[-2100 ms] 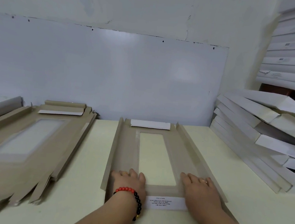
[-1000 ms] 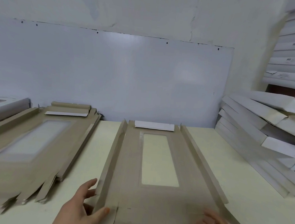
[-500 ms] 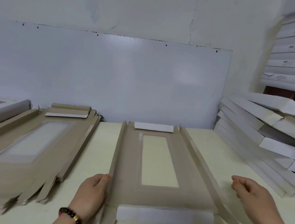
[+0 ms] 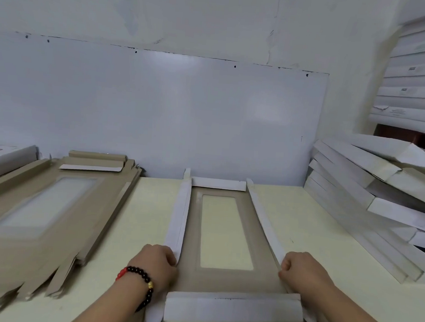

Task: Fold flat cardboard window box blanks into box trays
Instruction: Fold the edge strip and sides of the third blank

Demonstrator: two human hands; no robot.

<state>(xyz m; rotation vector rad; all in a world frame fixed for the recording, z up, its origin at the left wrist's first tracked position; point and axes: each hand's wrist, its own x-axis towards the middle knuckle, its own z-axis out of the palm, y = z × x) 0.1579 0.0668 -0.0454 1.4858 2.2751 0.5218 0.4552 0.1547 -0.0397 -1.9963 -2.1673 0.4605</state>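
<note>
A single window box blank (image 4: pixel 222 278) lies brown side up in the middle of the cream desk (image 4: pixel 315 232), its long axis running away from the person and its clear window (image 4: pixel 227 232) showing the desk through it. The step in hand is raising the two long side walls: the left hand (image 4: pixel 156 263), a beaded bracelet (image 4: pixel 137 282) at its wrist, curls its grip round the near end of the left side flap (image 4: pixel 177 221), and the right hand (image 4: pixel 302 269) pinches the near end of the right side flap (image 4: pixel 265 221) in the same way. Both flaps stand tilted inward, white faces showing. The near end flap (image 4: pixel 232 309) and the far end flap (image 4: pixel 218 183) are already turned up. The next move probably calls for creasing both sides fully upright along their length, then tucking the corner tabs (image 4: pixel 153 318) under the end flaps so the tray locks; pressure should stay even, or the thin card may buckle near the window. A stack of unfolded blanks (image 4: pixel 37 210) waits at the left, and finished white boxes (image 4: pixel 381 199) are piled at the right.
</note>
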